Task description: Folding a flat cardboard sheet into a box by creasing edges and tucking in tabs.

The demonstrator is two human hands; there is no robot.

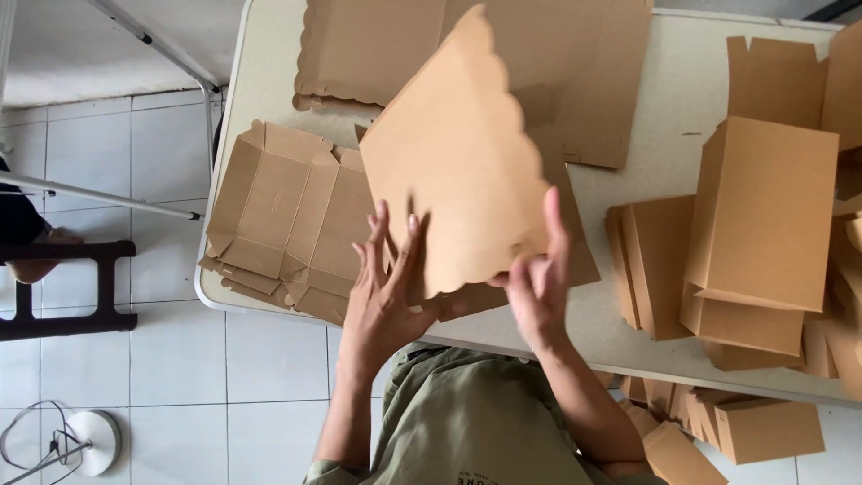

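A flat brown cardboard blank with a scalloped edge (458, 153) is raised at a tilt above the white table (673, 99). My right hand (539, 278) grips its lower right corner, thumb on the upper face. My left hand (386, 287) has its fingers spread against the blank's lower left edge. Beneath and to the left lies a stack of unfolded, creased box blanks (287, 216) hanging over the table's front edge.
More flat scalloped sheets (359, 45) lie at the back of the table. Folded brown boxes (763, 216) pile up on the right, with several more (763, 431) on the floor below. A dark wooden stool (63, 287) and a white device with cables (90, 440) stand on the tiled floor.
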